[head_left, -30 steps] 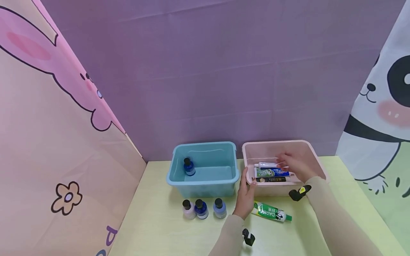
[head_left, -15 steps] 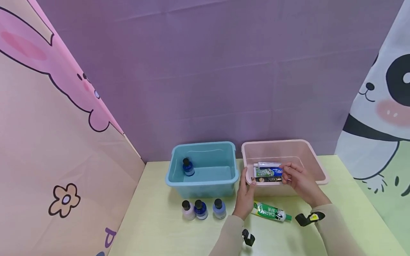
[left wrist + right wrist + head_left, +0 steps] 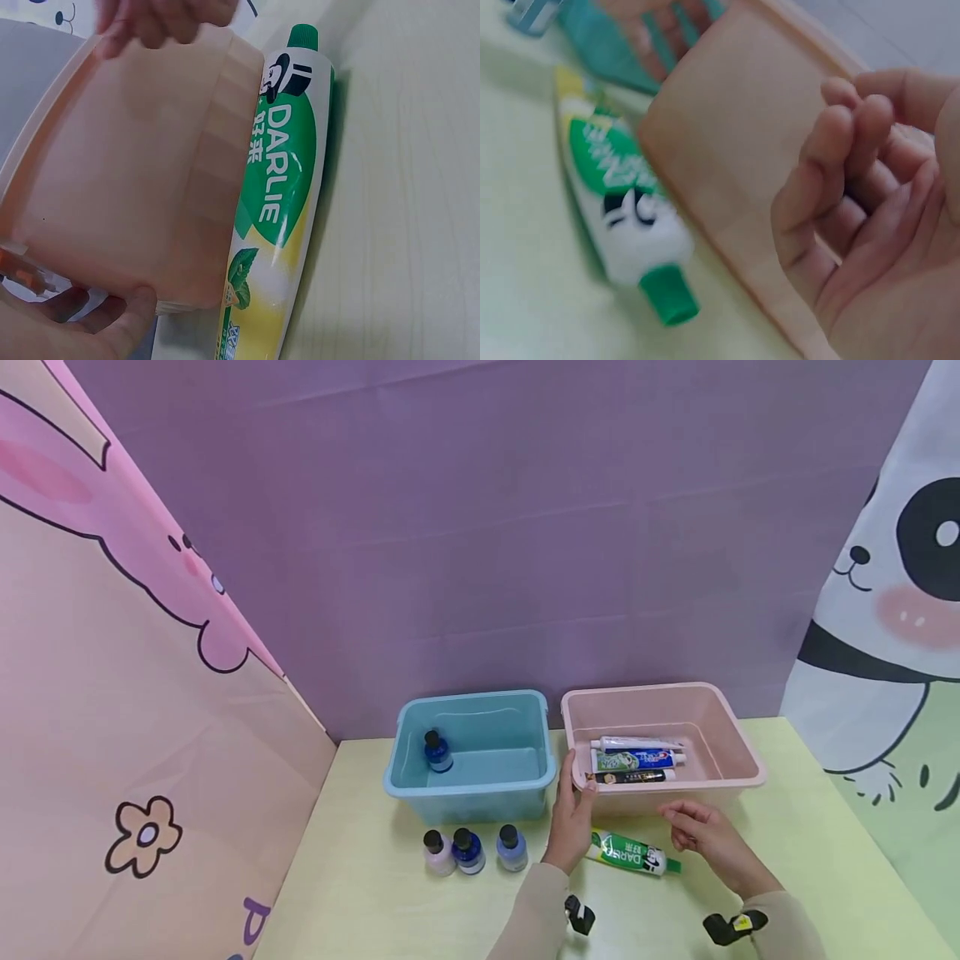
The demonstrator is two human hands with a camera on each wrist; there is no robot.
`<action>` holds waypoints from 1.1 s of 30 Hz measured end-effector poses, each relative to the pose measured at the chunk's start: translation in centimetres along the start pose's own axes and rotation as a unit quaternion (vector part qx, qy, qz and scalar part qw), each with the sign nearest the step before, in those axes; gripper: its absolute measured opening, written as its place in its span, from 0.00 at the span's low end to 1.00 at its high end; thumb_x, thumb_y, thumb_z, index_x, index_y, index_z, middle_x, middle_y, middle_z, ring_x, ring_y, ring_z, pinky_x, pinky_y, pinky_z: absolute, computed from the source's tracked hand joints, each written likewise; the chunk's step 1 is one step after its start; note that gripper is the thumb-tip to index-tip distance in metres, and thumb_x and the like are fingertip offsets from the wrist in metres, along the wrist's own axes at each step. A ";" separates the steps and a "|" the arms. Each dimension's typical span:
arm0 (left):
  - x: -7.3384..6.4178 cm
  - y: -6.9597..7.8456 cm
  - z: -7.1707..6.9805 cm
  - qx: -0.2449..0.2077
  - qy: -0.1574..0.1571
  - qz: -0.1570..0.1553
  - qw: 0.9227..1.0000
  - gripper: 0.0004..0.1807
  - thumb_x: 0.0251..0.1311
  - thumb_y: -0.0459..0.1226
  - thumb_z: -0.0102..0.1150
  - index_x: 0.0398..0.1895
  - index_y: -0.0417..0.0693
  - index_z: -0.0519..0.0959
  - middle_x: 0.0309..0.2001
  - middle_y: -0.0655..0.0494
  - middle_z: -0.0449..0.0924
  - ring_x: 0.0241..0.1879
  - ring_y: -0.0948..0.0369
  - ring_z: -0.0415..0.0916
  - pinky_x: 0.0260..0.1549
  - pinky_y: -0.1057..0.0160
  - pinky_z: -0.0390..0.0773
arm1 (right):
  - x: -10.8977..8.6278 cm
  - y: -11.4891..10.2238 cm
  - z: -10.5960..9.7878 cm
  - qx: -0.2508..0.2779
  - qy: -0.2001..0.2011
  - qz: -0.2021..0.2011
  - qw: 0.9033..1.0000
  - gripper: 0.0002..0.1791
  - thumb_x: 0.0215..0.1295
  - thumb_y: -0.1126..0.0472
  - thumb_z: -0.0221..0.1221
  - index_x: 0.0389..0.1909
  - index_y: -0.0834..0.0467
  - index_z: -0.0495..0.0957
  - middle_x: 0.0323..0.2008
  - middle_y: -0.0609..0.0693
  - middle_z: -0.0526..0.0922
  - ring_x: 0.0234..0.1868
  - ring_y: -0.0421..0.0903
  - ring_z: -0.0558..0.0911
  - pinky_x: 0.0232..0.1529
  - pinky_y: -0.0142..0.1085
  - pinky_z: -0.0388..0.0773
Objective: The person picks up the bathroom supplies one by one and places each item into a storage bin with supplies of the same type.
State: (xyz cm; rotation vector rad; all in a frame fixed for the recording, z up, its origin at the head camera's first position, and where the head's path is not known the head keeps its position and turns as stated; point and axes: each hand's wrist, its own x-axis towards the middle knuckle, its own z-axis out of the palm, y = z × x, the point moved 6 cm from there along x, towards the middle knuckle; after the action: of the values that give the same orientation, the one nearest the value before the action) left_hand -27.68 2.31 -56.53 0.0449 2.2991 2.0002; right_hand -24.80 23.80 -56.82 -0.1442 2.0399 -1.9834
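On the yellow table (image 3: 360, 885), just in front of the pink bin (image 3: 648, 802), we see a green and white tube (image 3: 628, 853) lying flat, with its green cap (image 3: 673, 867) to the right. Our left hand (image 3: 570, 828) grips the bin's front left corner, thumb on the front wall and fingers round the side. Our right hand (image 3: 711, 843) is near the cap, with its fingers loosely bent toward the thumb, and it has hold of nothing. Inside the pink bin, side by side, we see a white tube (image 3: 637, 744) at the back, a blue and green tube (image 3: 633, 760) in the middle and a black tube (image 3: 636, 777) at the front. To the left stands a blue bin (image 3: 487, 807), and we can see a navy bottle (image 3: 438, 757) in it. In front of that bin we find a pale pink bottle (image 3: 439, 858), a dark blue bottle (image 3: 469, 857) and a light blue bottle (image 3: 513, 855), all black at the top.
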 end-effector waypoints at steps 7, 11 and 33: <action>0.0 0.0 0.0 -0.002 -0.002 0.000 1.000 0.31 0.75 0.62 0.41 0.76 0.95 0.44 0.83 0.67 0.46 0.82 0.49 0.46 0.73 0.29 0.52 | -0.4 2.6 -0.6 -0.087 0.095 0.084 0.988 0.20 0.79 0.57 0.53 0.55 0.72 0.75 0.26 0.45 0.72 0.29 0.40 0.74 0.34 0.32 0.78; 0.1 0.1 0.0 0.000 -0.003 0.004 1.000 0.31 0.76 0.62 0.40 0.76 0.95 0.44 0.83 0.67 0.46 0.83 0.49 0.46 0.74 0.30 0.51 | -0.8 3.9 -0.9 -0.127 0.129 0.113 0.977 0.20 0.78 0.56 0.53 0.55 0.71 0.75 0.28 0.44 0.75 0.31 0.40 0.73 0.34 0.31 0.75; -0.1 0.1 0.0 -0.002 0.004 0.011 1.000 0.31 0.77 0.60 0.40 0.78 0.91 0.44 0.83 0.65 0.46 0.83 0.49 0.46 0.74 0.30 0.50 | -1.4 6.0 0.4 -0.216 0.073 0.100 0.969 0.19 0.69 0.55 0.64 0.51 0.65 0.79 0.38 0.50 0.82 0.38 0.42 0.75 0.37 0.31 0.72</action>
State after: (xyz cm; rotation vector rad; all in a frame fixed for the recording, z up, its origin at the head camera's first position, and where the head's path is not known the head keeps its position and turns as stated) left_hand -27.61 2.31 -56.43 0.0618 2.3095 2.0199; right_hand -22.61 24.07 -62.61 0.1194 2.4454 -1.4480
